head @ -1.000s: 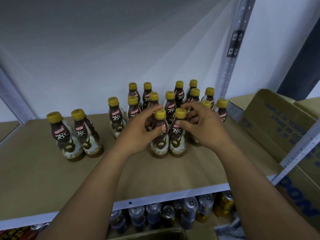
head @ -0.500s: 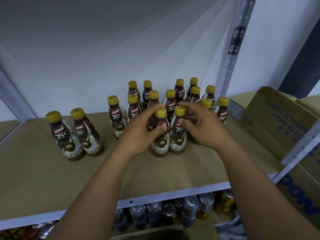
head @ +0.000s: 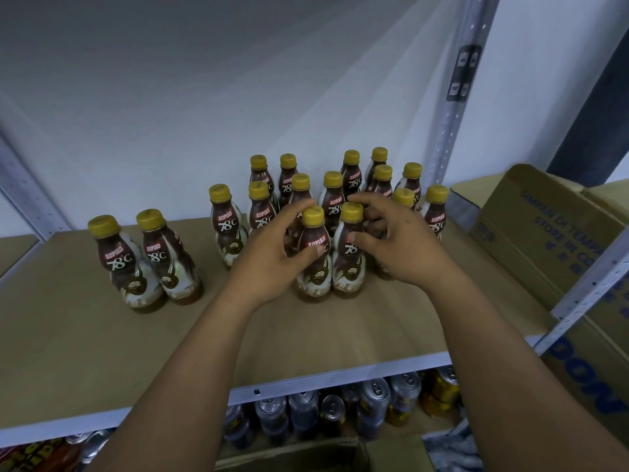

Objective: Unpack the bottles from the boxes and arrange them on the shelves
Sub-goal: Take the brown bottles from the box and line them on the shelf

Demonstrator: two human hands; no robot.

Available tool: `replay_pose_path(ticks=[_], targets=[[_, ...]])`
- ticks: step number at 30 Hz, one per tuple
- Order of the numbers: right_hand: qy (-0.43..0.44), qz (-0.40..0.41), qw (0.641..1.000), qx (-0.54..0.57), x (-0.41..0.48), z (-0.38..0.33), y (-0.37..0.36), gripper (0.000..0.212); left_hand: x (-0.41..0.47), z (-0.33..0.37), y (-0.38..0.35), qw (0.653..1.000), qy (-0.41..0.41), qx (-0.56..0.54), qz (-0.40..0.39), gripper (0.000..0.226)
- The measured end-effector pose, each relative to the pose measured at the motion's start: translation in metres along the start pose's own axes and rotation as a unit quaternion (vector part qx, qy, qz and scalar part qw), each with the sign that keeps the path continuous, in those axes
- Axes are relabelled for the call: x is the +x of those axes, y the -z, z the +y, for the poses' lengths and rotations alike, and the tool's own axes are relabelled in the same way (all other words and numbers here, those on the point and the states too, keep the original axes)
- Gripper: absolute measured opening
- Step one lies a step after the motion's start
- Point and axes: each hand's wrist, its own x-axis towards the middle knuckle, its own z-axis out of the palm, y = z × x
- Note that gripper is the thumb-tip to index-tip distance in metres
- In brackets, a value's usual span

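On the brown shelf [head: 102, 352] in front of me, two bottles stand side by side and touching at the front of the group: the front-left bottle [head: 315, 264] and the front-right bottle [head: 350, 264]. My left hand [head: 269, 257] wraps the front-left bottle, with the thumb pressed on the label and the fingers curled round its far side below the yellow cap. My right hand [head: 401, 248] takes the front-right bottle the same way, thumb on the shoulder and fingers hooked behind the neck. Both bases appear to sit on the board, though I cannot be sure from this angle.

Just behind them the back cluster [head: 335, 199] stands upright in loose rows, close enough that my fingers are among its caps. A separate pair [head: 149, 264] stands well to the left, and a cardboard box [head: 544, 240] stands at the right, past the upright post. Cans [head: 374, 403] fill the level below.

I judge these to be small, full plastic bottles, fairly light. They are tall and narrow, so a nudge could tip them like skittles. The glossy sleeve looks slippery, and the wall likely gives under a hard squeeze. I would hold at the narrowed shoulder under the cap, with a gentle clasp.
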Motion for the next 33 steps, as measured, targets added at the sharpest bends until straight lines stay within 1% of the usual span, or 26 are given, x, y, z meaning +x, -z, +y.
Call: replay_pose_path(ticks=[4, 14, 21, 27, 33], targets=[[-0.007, 0.0, 1.0, 0.008, 0.0, 0.0008, -0.0018, 0.055, 0.0, -0.0001, -0.0045, 1.0, -0.006, 0.008, 0.019, 0.069], [-0.003, 0.005, 1.0, 0.004, -0.0003, 0.0029, -0.0038, 0.055, 0.0023, -0.0052, -0.0072, 1.0, -0.004, -0.002, 0.026, 0.072], [-0.005, 0.008, 1.0, 0.001, -0.0023, 0.0019, -0.0052, 0.056, 0.0001, -0.0062, -0.0056, 1.0, -0.009, -0.002, 0.01, 0.073], [-0.005, 0.014, 1.0, -0.007, -0.0026, 0.002, -0.0074, 0.057, -0.0006, -0.0043, -0.0056, 1.0, -0.005, 0.003, 0.011, 0.074], [-0.018, 0.019, 0.999, -0.019, -0.0089, 0.0023, -0.0085, 0.064, -0.0051, -0.0017, -0.0058, 1.0, 0.006, 0.011, -0.002, 0.085]])
